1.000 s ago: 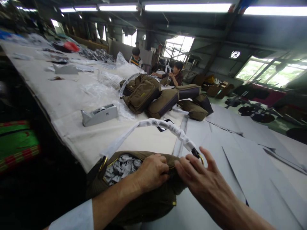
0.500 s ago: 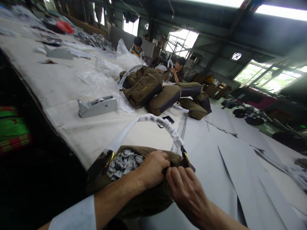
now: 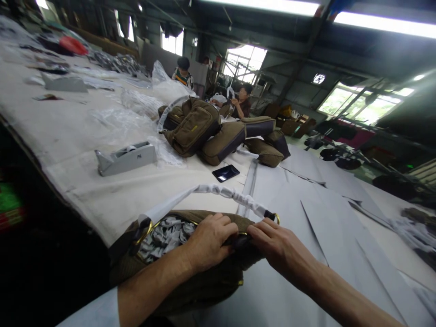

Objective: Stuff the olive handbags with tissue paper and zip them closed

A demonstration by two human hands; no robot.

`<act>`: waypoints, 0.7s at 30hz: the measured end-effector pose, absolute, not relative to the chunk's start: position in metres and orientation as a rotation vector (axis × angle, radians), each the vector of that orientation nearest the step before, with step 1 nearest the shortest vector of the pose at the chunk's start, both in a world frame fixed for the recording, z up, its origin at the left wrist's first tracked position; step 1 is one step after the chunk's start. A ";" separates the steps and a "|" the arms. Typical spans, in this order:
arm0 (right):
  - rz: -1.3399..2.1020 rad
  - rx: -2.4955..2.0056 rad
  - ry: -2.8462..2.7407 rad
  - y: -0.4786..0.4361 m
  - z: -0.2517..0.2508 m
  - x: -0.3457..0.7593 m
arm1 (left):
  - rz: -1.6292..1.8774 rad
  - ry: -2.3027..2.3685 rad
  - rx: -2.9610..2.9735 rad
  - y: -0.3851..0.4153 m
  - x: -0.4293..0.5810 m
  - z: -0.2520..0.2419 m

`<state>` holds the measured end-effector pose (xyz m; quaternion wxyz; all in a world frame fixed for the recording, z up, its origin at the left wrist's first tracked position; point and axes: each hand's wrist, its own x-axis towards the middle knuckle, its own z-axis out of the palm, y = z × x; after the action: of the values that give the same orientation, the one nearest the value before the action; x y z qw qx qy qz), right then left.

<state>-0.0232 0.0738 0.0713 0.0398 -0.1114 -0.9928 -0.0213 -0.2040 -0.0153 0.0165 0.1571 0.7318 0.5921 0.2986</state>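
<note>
An olive canvas bag (image 3: 177,284) lies at the near edge of the counter (image 3: 81,172), directly in front of the person at work, with its top zip open and crumpled grey-and-white paper stuffing (image 3: 163,238) showing inside. The left hand (image 3: 207,243), with a white sleeve (image 3: 91,311) at the forearm, is closed over the bag's top edge just right of the opening. The right hand (image 3: 279,247) grips the same edge further right, its fingers (image 3: 262,231) almost meeting the left hand. Both grips are closed on the bag, though the fingers probably hide any zip pull, and the exact pinch point cannot be confirmed from this view. A white plastic-wrapped strap (image 3: 218,188) arcs above the bag and ends at a brass ring (image 3: 276,218) just beyond the right hand. Grey paper sheets (image 3: 306,222) lie to the right. Further along the counter are a grey tape dispenser (image 3: 126,159), a black smartphone (image 3: 225,173), and a heap of finished olive bags (image 3: 192,127) beside loose plastic film (image 3: 136,102). Two co-workers (image 3: 241,105) (image 3: 183,72) are at the far end, one seated holding up a wrapped handle (image 3: 230,92).
</note>
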 end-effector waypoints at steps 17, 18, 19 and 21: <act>-0.124 -0.149 -2.971 0.078 0.065 -0.010 | 0.970 1.534 1.985 -0.010 -0.197 0.018; -0.127 -0.161 -2.982 0.079 0.064 -0.010 | 0.988 1.521 1.947 -0.011 -0.196 0.018; -0.115 -0.179 -3.002 0.080 0.064 -0.009 | 1.000 1.512 1.920 -0.012 -0.196 0.018; -0.050 -0.216 -3.064 0.083 0.065 -0.010 | 0.999 1.499 1.920 -0.015 -0.197 0.018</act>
<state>-0.0096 0.0834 0.0645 0.0346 -0.0704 -0.9968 -0.0164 -0.1972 -0.0154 0.0181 0.2517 0.7057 0.5512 0.3672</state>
